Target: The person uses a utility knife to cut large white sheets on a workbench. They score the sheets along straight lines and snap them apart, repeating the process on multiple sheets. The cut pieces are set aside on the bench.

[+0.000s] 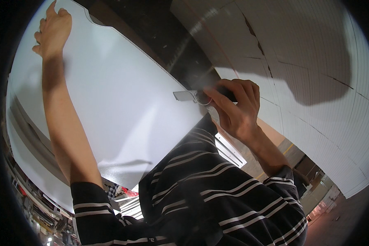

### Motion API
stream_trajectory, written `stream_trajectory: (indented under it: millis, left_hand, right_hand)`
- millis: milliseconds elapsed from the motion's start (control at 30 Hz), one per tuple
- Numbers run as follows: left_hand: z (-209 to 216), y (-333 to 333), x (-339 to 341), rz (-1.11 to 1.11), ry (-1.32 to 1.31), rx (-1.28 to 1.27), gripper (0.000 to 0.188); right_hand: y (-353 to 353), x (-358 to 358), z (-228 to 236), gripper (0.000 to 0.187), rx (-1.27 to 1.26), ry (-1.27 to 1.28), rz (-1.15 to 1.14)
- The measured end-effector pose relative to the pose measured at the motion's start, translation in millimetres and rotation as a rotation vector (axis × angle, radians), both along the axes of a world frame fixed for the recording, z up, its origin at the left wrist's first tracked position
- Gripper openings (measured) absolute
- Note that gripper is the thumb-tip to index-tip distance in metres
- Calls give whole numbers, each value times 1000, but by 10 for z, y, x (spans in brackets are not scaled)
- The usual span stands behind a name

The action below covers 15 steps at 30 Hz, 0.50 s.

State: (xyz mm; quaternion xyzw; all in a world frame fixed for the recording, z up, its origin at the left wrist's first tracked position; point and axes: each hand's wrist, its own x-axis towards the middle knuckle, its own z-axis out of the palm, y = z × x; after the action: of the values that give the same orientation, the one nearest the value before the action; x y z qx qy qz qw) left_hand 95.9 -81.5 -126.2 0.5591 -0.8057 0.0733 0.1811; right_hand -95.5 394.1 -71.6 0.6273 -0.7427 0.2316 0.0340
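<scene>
A large, glossy white panel fills the left side, its dark-lined edge running diagonally with a notch near the top. Stretched far out over it, my left hand rests near the panel's upper left with the fingers spread apart. My right hand is closed round a dark-handled tool with a flat grey head. That head reaches over the panel's right edge, near its lower corner. A thin white loop curls beside my fingertips. The handle is mostly hidden in my grip, so the tool's exact kind is unclear.
A big stack of thin white sheets stands close on the right, with dark gaps between some layers. White slotted metal strips lie below my right hand. Cluttered goods show at the lower left.
</scene>
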Motion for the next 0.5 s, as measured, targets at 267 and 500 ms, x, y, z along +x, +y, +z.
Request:
stream_trajectory:
  millis: [267, 500]
  left_hand:
    - [-76, -18, -1, -19, 10, -65, 58]
    - [-98, -2, 20, -47, 6, -94, 57]
  right_hand:
    - [-177, -18, -20, 30, -44, -5, 10]
    - [-327, -38, -49, 28, -55, -42, 12]
